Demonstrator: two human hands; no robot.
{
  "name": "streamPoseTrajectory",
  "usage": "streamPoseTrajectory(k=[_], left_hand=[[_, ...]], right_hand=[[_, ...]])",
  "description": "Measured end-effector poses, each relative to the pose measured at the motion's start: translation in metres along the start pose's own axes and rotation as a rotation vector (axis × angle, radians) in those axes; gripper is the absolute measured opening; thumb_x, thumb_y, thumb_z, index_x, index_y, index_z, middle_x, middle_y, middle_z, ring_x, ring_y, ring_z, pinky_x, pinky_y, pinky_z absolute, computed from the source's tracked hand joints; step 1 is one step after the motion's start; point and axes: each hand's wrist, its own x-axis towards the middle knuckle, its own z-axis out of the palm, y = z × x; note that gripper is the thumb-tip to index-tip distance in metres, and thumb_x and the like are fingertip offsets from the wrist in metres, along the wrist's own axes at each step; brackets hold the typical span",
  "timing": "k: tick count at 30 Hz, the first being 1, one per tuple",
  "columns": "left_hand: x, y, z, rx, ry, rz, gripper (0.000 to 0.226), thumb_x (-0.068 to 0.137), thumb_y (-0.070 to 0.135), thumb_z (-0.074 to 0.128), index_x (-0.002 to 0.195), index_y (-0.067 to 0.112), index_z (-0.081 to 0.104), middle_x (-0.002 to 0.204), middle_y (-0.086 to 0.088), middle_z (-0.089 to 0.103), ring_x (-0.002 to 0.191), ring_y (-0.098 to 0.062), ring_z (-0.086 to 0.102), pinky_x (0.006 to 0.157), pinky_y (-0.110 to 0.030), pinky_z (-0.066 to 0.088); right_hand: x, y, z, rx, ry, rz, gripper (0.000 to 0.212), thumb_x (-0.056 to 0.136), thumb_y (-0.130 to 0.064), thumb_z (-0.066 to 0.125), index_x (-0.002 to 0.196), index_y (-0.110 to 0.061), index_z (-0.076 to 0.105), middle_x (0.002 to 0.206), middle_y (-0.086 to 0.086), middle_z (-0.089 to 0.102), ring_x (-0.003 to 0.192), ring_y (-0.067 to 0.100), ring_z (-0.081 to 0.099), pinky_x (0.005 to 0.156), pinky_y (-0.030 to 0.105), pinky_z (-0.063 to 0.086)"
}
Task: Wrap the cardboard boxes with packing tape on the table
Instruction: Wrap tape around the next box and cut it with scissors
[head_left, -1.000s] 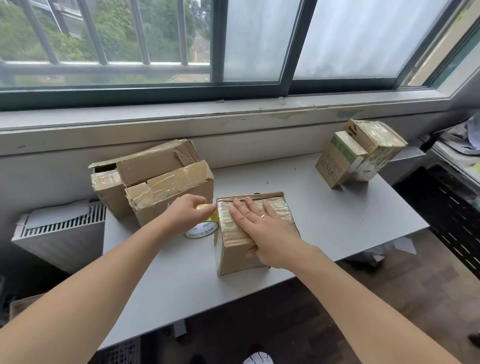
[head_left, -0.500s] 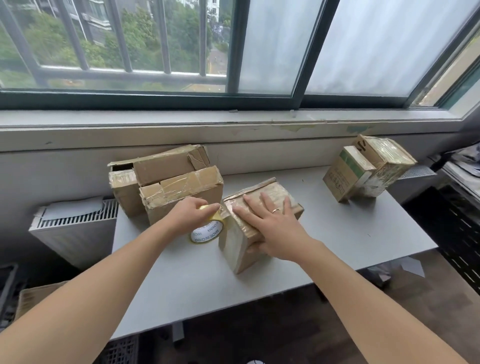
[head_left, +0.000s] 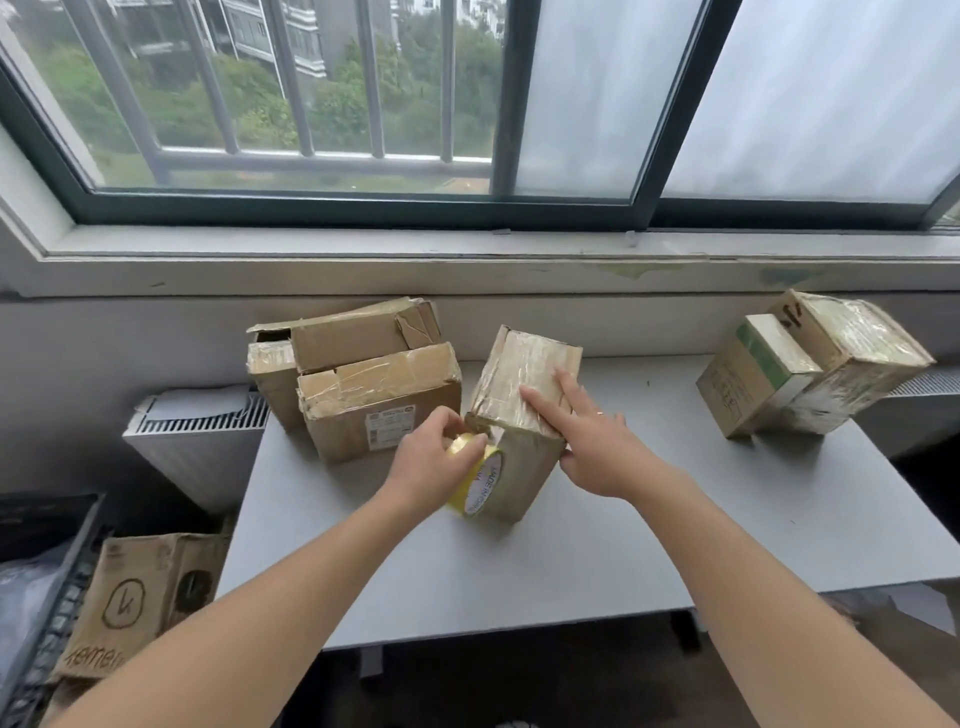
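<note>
Behind, a dark-framed sliding window (head_left: 644, 208) with railing bars (head_left: 370, 78), trees (head_left: 337, 109) and apartment blocks (head_left: 260, 31) beyond. Under the sill (head_left: 363, 244), a white radiator (head_left: 197, 447) at left. Lower left, a marker-scrawled carton (head_left: 140, 592) just beside a dark crate (head_left: 52, 519).

The single head-worn wide-angle camera looks forward and steeply down from above the near edge of the pale grey rectangular surface (head_left: 597, 545). It faces the dark-framed sliding window (head_left: 363, 208), whose sill bows across the upper frame. The camera sits close: both bare forearms run in from the bottom corners to the left hand (head_left: 431, 467) and right hand (head_left: 592, 447) at mid-frame, with dark floor (head_left: 519, 686) showing under the near edge.
</note>
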Motion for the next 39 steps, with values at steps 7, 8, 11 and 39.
streamPoseTrajectory(k=[7,8,11,39], left_hand=[[0.004,0.019,0.034,-0.093,0.153,-0.06,0.021,0.091,0.039,0.075,0.105,0.028,0.065,0.089,0.006,0.072,0.084,-0.011,0.067,0.068,-0.024,0.046],[0.006,0.02,0.035,-0.136,0.177,-0.079,0.02,0.09,0.039,0.076,0.104,0.028,0.066,0.09,0.005,0.073,0.084,-0.012,0.067,0.067,-0.024,0.047],[0.006,0.022,0.037,-0.322,0.222,-0.109,0.017,0.087,0.039,0.079,0.101,0.031,0.071,0.087,0.003,0.074,0.076,-0.013,0.069,0.064,-0.023,0.053],[0.034,0.029,0.066,-0.57,0.433,-0.178,0.017,0.095,0.006,0.071,0.104,0.007,0.056,0.066,-0.002,0.064,0.053,-0.012,0.059,0.048,-0.024,0.049]], right_hand=[[0.041,0.037,-0.013,0.22,-0.02,-0.15,0.111,0.081,0.01,0.043,0.152,-0.063,-0.001,0.162,-0.025,-0.03,0.143,0.032,0.04,0.106,0.047,0.046],[0.049,0.04,-0.014,0.267,-0.022,-0.199,0.111,0.082,0.014,0.043,0.156,-0.056,0.0,0.162,-0.024,-0.029,0.149,0.027,0.033,0.109,0.044,0.044],[0.069,0.044,-0.02,0.38,-0.054,-0.273,0.103,0.087,0.018,0.039,0.162,-0.037,-0.004,0.166,-0.017,-0.023,0.152,0.003,0.003,0.122,0.027,0.019],[0.215,0.115,0.105,0.185,-0.143,-0.045,0.045,0.102,-0.009,0.04,0.146,-0.015,0.047,0.149,0.008,0.047,0.129,0.032,0.048,0.096,0.039,0.046]])
